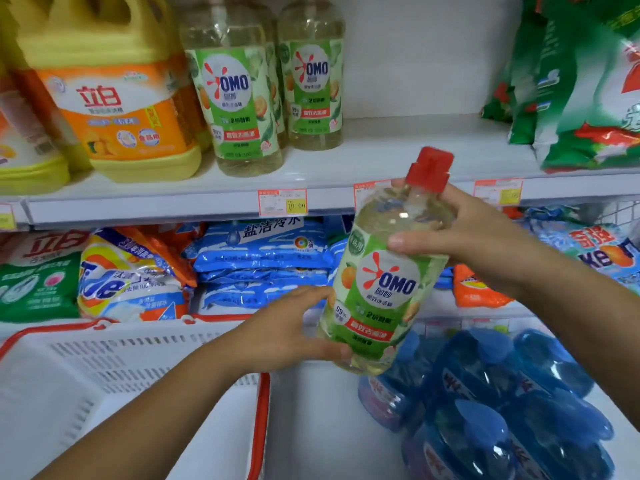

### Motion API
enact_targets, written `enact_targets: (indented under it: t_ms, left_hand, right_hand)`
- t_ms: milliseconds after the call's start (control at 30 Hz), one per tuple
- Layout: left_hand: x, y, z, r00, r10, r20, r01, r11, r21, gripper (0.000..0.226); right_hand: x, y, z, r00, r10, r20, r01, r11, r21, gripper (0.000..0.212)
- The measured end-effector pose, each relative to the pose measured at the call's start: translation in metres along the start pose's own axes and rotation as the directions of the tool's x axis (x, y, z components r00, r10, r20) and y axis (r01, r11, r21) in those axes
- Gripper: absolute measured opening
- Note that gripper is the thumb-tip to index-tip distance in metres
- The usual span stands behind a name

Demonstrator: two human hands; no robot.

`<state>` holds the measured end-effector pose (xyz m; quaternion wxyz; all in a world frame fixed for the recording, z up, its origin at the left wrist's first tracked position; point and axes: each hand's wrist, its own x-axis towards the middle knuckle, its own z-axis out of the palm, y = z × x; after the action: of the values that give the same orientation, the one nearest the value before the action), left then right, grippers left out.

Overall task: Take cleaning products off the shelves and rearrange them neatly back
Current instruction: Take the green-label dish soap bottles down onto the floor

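— Where's the OMO bottle [384, 271]?
— Tilted in mid-air before the white shelf [381, 157]: clear rounded plastic, glossy green label [377, 306], blocky red cap [429, 168].
— Held how?
— Right grip [485, 237] wraps its shoulder; left grip [287, 330] cups the base.

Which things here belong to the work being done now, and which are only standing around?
In use: OMO bottle, held by the right hand at its shoulder and the left hand near its base; matching OMO bottles on the upper shelf.
Just standing by: yellow jug, white basket, Tide bag, blue bottles.
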<state>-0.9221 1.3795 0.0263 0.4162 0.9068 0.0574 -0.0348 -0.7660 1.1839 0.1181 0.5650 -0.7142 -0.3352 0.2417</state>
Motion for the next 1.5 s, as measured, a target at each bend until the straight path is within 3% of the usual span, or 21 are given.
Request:
enact_targets:
  t_ms: [100, 200, 300, 433, 567, 700, 833, 933, 1033, 1100, 1133, 1200, 1267, 1333, 1400, 1500]
  left_hand:
    - [-0.015, -0.052, 0.007, 1.0, -0.022, -0.019, 0.028, 0.866, 0.499, 0.087]
    - [-0.032, -0.096, 0.015, 0.996, -0.04, -0.084, 0.086, 0.753, 0.652, 0.088]
    - [-0.046, -0.124, 0.021, 0.985, -0.132, -0.114, 0.174, 0.771, 0.613, 0.093]
    - [-0.059, -0.141, 0.034, 0.97, -0.205, -0.129, 0.241, 0.874, 0.423, 0.093]
    - [-0.057, -0.148, 0.037, 0.974, -0.154, -0.168, 0.213, 0.879, 0.426, 0.091]
    - [-0.056, -0.15, 0.035, 0.98, -0.115, -0.161, 0.176, 0.877, 0.446, 0.086]
    - [-0.054, -0.146, 0.035, 0.981, -0.114, -0.156, 0.173, 0.879, 0.443, 0.083]
    - [-0.053, -0.14, 0.03, 0.983, -0.103, -0.15, 0.16, 0.878, 0.451, 0.083]
    - [-0.046, -0.127, 0.015, 0.968, -0.008, -0.252, 0.132, 0.867, 0.48, 0.078]
    - [-0.038, -0.115, -0.003, 0.908, 0.115, -0.403, 0.104, 0.869, 0.484, 0.068]
    - [-0.032, -0.108, -0.016, 0.853, 0.182, -0.489, 0.091, 0.87, 0.484, 0.062]
    - [-0.018, -0.092, -0.045, 0.712, 0.281, -0.644, 0.092, 0.871, 0.482, 0.055]
    - [-0.007, -0.076, -0.072, 0.605, 0.317, -0.731, 0.122, 0.87, 0.478, 0.055]
    - [0.003, -0.065, -0.09, 0.577, 0.302, -0.759, 0.179, 0.859, 0.479, 0.062]
    - [0.009, -0.06, -0.098, 0.605, 0.257, -0.753, 0.237, 0.845, 0.479, 0.072]
    - [0.016, -0.064, -0.101, 0.66, 0.21, -0.721, 0.271, 0.828, 0.49, 0.08]
  right_hand:
    - [-0.008, 0.022, 0.029, 0.999, 0.051, -0.012, -0.052, 0.988, -0.146, 0.06]
    - [-0.01, 0.061, 0.063, 0.996, 0.085, -0.014, -0.086, 0.962, -0.26, 0.054]
    - [-0.009, 0.103, 0.093, 0.991, 0.125, 0.038, -0.105, 0.935, -0.338, 0.054]
    - [-0.007, 0.165, 0.127, 0.981, 0.19, -0.027, -0.187, 0.909, -0.372, 0.068]
    - [-0.008, 0.208, 0.15, 0.973, 0.222, -0.066, -0.228, 0.868, -0.442, 0.078]
    - [-0.017, 0.221, 0.157, 0.951, 0.308, 0.016, -0.273, 0.864, -0.424, 0.083]
    - [-0.021, 0.229, 0.161, 0.959, 0.282, -0.036, -0.28, 0.914, -0.293, 0.05]
    - [-0.025, 0.218, 0.158, 0.941, 0.331, 0.063, -0.281, 0.873, -0.399, 0.065]
    - [-0.013, 0.197, 0.14, 0.937, 0.308, 0.166, -0.206, 0.869, -0.451, 0.107]
    - [0.001, 0.15, 0.125, 0.888, 0.38, 0.257, -0.201, 0.826, -0.527, 0.094]
    - [0.01, 0.125, 0.113, 0.917, 0.307, 0.254, -0.146, 0.851, -0.505, 0.076]
    - [0.029, 0.073, 0.098, 0.994, 0.046, 0.098, -0.003, 0.914, -0.405, 0.044]
    - [0.053, 0.026, 0.091, 0.972, -0.197, -0.126, 0.152, 0.941, -0.303, 0.031]
    - [0.086, -0.011, 0.092, 0.906, -0.348, -0.242, 0.277, 0.918, -0.283, 0.023]
    - [0.119, -0.039, 0.1, 0.875, -0.414, -0.252, 0.322, 0.885, -0.337, 0.036]
    - [0.163, -0.068, 0.116, 0.905, -0.344, -0.251, 0.262, 0.914, -0.311, 0.1]
